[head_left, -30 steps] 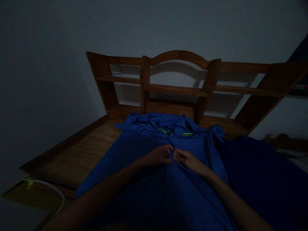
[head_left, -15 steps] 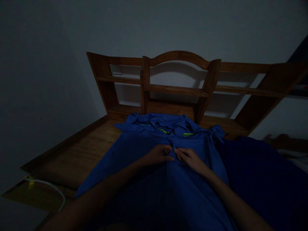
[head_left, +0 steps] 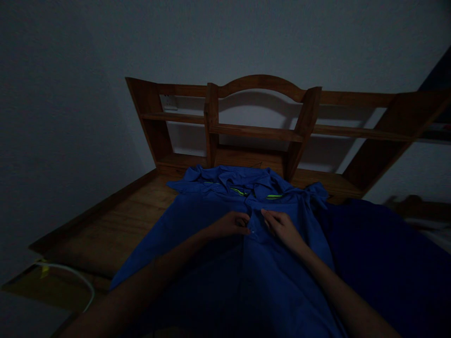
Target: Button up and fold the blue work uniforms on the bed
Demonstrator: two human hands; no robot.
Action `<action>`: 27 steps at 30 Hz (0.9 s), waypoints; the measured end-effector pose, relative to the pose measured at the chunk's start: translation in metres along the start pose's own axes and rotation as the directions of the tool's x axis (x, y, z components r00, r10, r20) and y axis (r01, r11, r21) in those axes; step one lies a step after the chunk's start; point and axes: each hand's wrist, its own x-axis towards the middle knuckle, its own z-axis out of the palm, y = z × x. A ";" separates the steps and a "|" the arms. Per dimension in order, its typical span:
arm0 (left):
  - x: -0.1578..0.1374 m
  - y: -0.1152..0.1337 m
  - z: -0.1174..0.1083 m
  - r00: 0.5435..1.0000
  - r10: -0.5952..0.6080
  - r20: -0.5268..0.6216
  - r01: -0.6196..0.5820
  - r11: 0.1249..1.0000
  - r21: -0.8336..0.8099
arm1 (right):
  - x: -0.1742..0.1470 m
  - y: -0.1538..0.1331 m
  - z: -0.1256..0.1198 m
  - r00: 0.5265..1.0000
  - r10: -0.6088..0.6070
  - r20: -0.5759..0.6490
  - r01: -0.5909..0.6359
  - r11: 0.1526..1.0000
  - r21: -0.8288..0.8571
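Note:
A blue collared jacket (head_left: 282,277) with yellow-green trim at its chest lies spread out, front side up. My left hand (head_left: 230,224) pinches the cloth along the front opening, thumb and fingers closed at its edge. A small shiny spot, perhaps a snap or button, shows beside the left thumb. Just to the right, my right hand (head_left: 280,227) is over the right front panel with its fingers curled and the thumb against the index finger. What it holds, if anything, is hidden. A gap of cloth separates the two hands.
Behind the jacket stands a wooden shelf headboard (head_left: 260,133) against the wall. Bare wooden boards (head_left: 141,206) show at left, with a pale cable (head_left: 75,271) near their edge. Dark blue cloth (head_left: 380,253) lies at right. The room is dim.
My right hand has moved slightly up and to the right, away from the front opening and my left hand. The left hand stays at the jacket's edge, almost unmoved.

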 end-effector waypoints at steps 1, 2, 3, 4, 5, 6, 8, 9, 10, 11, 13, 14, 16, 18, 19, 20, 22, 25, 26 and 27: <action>0.000 0.000 0.000 1.000 -0.016 0.016 0.016 1.000 -0.026 | 0.000 0.000 0.000 1.000 -0.002 -0.007 0.002 1.000 -0.001; 0.000 0.001 -0.001 0.999 -0.032 0.031 0.034 0.998 -0.048 | -0.001 0.000 0.000 1.000 -0.005 -0.010 0.005 1.000 -0.002; 0.001 0.001 -0.001 0.998 -0.046 0.041 0.048 0.997 -0.065 | -0.001 -0.001 0.000 1.000 -0.008 -0.009 0.008 1.000 -0.003; 0.001 0.000 -0.001 0.997 -0.057 0.047 0.061 0.995 -0.080 | -0.001 -0.001 0.000 1.000 -0.009 -0.007 0.009 1.000 -0.006; 0.002 0.000 -0.001 0.997 -0.064 0.048 0.068 0.993 -0.093 | -0.001 -0.001 0.000 1.000 -0.010 -0.006 0.010 1.000 -0.009; 0.002 0.000 0.000 0.997 -0.064 0.048 0.069 0.992 -0.107 | -0.001 -0.001 0.000 1.000 -0.011 -0.005 0.011 1.000 -0.013; 0.002 0.001 0.001 0.997 -0.052 0.053 0.059 0.989 -0.133 | -0.001 -0.001 0.000 1.000 -0.012 -0.007 0.012 1.000 -0.021; 0.001 0.002 0.002 0.997 -0.045 0.066 0.054 0.988 -0.147 | 0.000 -0.001 0.000 1.000 -0.012 -0.010 0.012 1.000 -0.025; 0.001 0.003 0.003 0.996 -0.039 0.082 0.052 0.986 -0.156 | 0.000 -0.001 0.000 1.000 -0.015 -0.013 0.015 0.999 -0.029; 0.000 0.004 0.004 0.995 -0.032 0.097 0.047 0.987 -0.154 | 0.000 -0.001 0.000 1.000 -0.019 -0.014 0.018 0.999 -0.033; -0.002 0.005 0.004 0.994 -0.008 0.106 0.020 0.994 -0.108 | 0.000 0.000 0.001 1.000 -0.023 -0.013 0.023 0.999 -0.044; -0.002 0.005 0.004 0.995 0.013 0.102 -0.007 0.998 -0.063 | 0.000 0.001 0.001 1.000 -0.023 -0.013 0.023 0.999 -0.049; -0.003 0.005 0.003 0.994 0.063 0.090 -0.067 0.997 0.045 | 0.000 0.001 0.001 1.000 -0.019 -0.012 0.019 0.998 -0.053; -0.003 0.004 0.001 0.991 0.097 0.091 -0.108 0.987 0.117 | 0.001 0.001 0.002 1.000 -0.016 -0.012 0.015 0.999 -0.052; -0.003 0.004 0.001 0.990 0.107 0.097 -0.119 0.984 0.134 | 0.001 0.001 0.002 1.000 -0.017 -0.011 0.017 0.999 -0.050; -0.003 0.005 0.001 0.988 0.112 0.102 -0.125 0.983 0.134 | 0.000 0.001 0.002 1.000 -0.020 -0.009 0.020 0.999 -0.050; -0.003 0.005 0.001 0.987 0.106 0.120 -0.117 0.989 0.093 | 0.000 0.000 0.002 0.999 -0.032 -0.011 0.031 0.998 -0.054; -0.004 0.007 0.003 0.985 0.084 0.149 -0.084 0.996 -0.008 | 0.000 0.000 0.001 0.999 -0.049 -0.020 0.047 0.997 -0.066; -0.004 0.008 0.003 0.984 0.082 0.155 -0.078 0.996 -0.033 | 0.000 0.000 0.001 0.998 -0.050 -0.022 0.048 0.997 -0.067; -0.004 0.008 0.004 0.984 0.082 0.157 -0.076 0.996 -0.048 | 0.000 0.000 0.000 0.999 -0.049 -0.023 0.048 0.997 -0.067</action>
